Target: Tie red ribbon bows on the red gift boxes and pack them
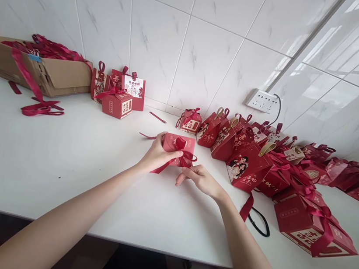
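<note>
A small red gift box with a dark red ribbon bow lies on the white table in front of me. My left hand grips the box's left side, thumb and fingers pinching the ribbon at the bow. My right hand sits just below the box's right corner, fingers closed on a ribbon end. A loose ribbon tail trails down between my hands.
Several finished red gift boxes crowd the right side, one large box near the edge. More boxes stand at the back left beside a cardboard carton of ribbons. A black hair tie and a wall socket are at the right.
</note>
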`<state>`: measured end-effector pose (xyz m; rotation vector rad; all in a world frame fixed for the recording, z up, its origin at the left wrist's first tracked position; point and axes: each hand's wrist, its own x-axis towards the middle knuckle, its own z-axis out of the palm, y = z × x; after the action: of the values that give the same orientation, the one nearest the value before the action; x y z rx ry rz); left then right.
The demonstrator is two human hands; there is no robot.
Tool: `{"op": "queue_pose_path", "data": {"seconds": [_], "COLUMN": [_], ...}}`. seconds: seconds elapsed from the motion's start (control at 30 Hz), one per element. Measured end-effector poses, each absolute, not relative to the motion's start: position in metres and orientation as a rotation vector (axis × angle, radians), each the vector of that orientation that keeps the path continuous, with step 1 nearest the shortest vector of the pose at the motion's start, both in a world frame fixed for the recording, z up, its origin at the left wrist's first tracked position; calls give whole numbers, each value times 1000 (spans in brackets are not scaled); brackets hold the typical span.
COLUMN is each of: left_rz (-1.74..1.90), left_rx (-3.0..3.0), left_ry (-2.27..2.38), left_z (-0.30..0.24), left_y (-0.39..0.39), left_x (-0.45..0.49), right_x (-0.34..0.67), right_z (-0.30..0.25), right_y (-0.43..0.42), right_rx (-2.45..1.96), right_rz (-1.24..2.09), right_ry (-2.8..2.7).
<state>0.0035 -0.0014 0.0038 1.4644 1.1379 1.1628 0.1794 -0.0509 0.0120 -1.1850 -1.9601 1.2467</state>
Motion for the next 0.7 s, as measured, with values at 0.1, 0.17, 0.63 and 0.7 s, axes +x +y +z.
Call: {"op": "queue_pose_path", "data": {"seconds": [0.1,0.17,0.63,0.7], "left_rz": [1152,1159,1166,1156], "left_rx": [1477,1493,1470,1468], "left_ry": [1139,1126,1097,1064], "left_z": [3,3,4,3], "left_y": [-1,-1,-2,-3], "left_x": [3,3,2,2], "right_x": [180,181,197,195], "right_z": [14,15,12,11], "right_y": [-52,-53,-44,-42], "right_rx": [-1176,-1183,-1352,-1383], "right_rz": [1257,1253,1122,1014], "right_ry": [-1995,-2009,-1638,-1585]}}
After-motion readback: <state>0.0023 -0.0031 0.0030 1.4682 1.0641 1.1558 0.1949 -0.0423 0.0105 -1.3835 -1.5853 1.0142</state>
